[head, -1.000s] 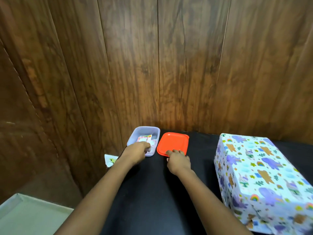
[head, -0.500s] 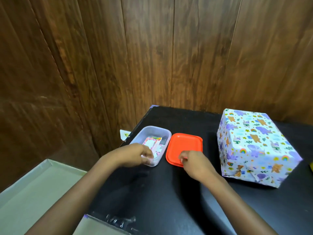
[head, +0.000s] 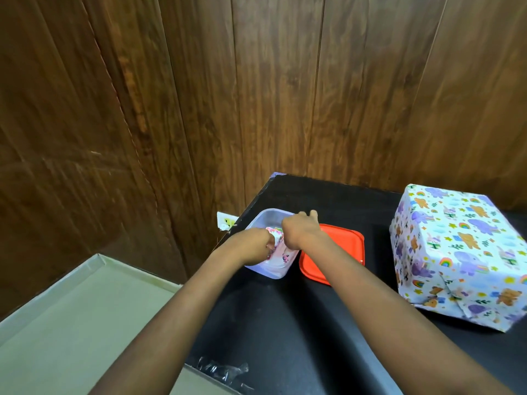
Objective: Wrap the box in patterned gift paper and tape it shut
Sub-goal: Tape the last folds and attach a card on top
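- Well, both hands are over at the clear plastic tub [head: 272, 273], which sits near the left edge of the black table [head: 285, 337].
- The left hand [head: 252, 248] is curled tight, knuckles to the camera, and looks to be pinching the colourful packet [head: 282, 253] lying in the tub, probably to lift it or steady it.
- The right hand [head: 299, 232] reaches across the tub's right side with one finger poking up past the far rim. Its back faces us, so I cannot tell whether it grips anything.
- The orange lid [head: 342, 252] lies flat just beside the tub on the right, set aside so the tub is open for rummaging.
- The wrapped box [head: 456, 252] stands well apart on the right of the table, out of both hands.
- It is fully covered in the patterned gift paper [head: 470, 218], and the near end shows folded flaps meeting at the bottom corner.
- By my reading the wrapping itself is done, and this is a hunt for a finishing piece, a sticker or tag perhaps, though the packet is too small to name.
- A scrap of crumpled clear film [head: 225, 369] rests at the table's near edge.
- A beige tray [head: 85, 309] sits lower left, and a white wall socket [head: 225, 220] shows behind the tub.
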A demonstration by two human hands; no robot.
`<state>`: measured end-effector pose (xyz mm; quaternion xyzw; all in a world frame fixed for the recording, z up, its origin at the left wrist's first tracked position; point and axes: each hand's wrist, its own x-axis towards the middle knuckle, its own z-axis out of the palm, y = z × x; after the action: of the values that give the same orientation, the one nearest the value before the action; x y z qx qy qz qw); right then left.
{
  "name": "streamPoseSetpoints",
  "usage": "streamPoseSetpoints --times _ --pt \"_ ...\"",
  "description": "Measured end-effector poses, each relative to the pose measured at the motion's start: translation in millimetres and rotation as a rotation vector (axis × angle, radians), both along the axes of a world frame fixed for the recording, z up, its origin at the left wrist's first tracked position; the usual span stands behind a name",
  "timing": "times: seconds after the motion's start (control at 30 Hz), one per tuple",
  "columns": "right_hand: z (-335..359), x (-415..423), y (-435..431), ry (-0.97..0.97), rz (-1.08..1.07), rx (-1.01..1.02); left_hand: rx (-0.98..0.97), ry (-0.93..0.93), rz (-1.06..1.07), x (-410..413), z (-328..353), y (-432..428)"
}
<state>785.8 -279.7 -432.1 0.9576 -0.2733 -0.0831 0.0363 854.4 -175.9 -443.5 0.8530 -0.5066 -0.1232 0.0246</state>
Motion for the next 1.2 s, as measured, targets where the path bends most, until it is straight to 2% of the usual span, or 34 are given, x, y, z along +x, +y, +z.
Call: streamPoseSetpoints --times 0.13,0.4,0.5,0.6,0.8,0.9,0.97,1.1,1.2 --pt "4.1 -0.8 1.5 -0.063 -0.073 0.049 -0.059 0.017 -0.018 0.9 -5.0 1.2" --pt "43.6 -16.8 -2.2 -0.376 -0.184 0.096 -0.230 0.152 0.063 3.8 -2.1 0.8" --pt "59.7 -26.9 -10.7 -0.485 -0.217 0.156 -0.382 0.303 0.172 1.3 5.2 -1.8" --pt "73.5 -41.4 -21.5 -0.594 -0.175 0.299 -0.551 0.493 0.237 -7.3 18.0 -6.3" --pt "84.3 -79.5 -13.0 -0.832 -0.043 0.886 -0.825 1.047 0.265 -29.4 44.4 -3.2" --pt "76.9 -95.9 -11.7 -0.881 -0.112 1.164 -0.913 1.062 0.322 -34.7 48.1 0.1" --pt "69.5 -104.0 -11.9 -0.859 -0.152 1.274 -0.930 1.001 0.304 -38.5 50.2 3.5" --pt "60.2 -108.1 -4.7 -0.961 -0.168 1.297 -0.968 0.921 0.262 -51.9 52.8 6.6" --pt "60.1 -109.2 -0.2 -1.055 -0.162 1.223 -1.005 0.898 0.276 -63.8 53.3 6.9"
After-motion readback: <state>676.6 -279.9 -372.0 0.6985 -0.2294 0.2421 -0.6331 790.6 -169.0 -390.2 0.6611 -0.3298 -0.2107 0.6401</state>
